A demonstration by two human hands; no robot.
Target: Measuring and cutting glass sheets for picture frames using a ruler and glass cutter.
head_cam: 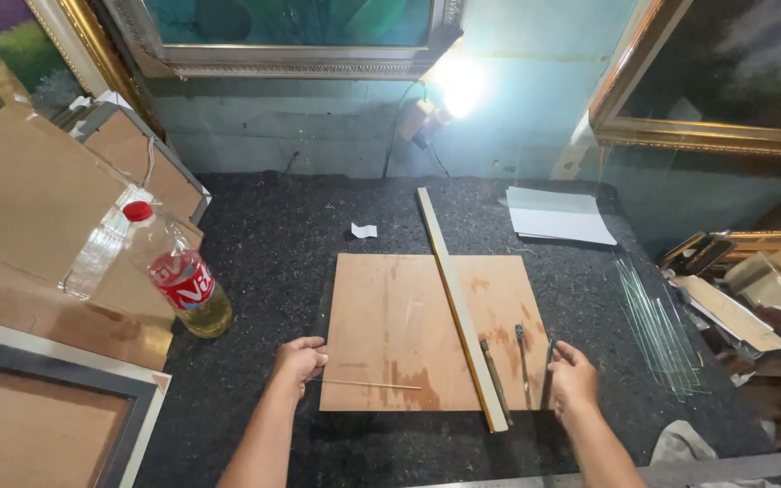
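Board: brown board [409, 325] lies flat on the dark worktop [264, 253], between both hands.
Long axis: pale straightedge [458, 303] runs diagonally, far-left to near-right.
Left hand [298, 360]: curled at the board's left edge, by a thin stick [368, 384].
Right hand [573, 375]: closed on a slim tool [549, 370], nearer the straightedge.

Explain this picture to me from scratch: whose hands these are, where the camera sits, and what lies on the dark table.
There is one view, from a camera worn on a person's head, looking down at their own bare hands. A brown board lies on the dark table, with a long pale ruler slanting across it. The left hand pinches a thin stick at the board's left edge. The right hand grips a slim dark tool at the right edge. A red-capped bottle stands to the left.
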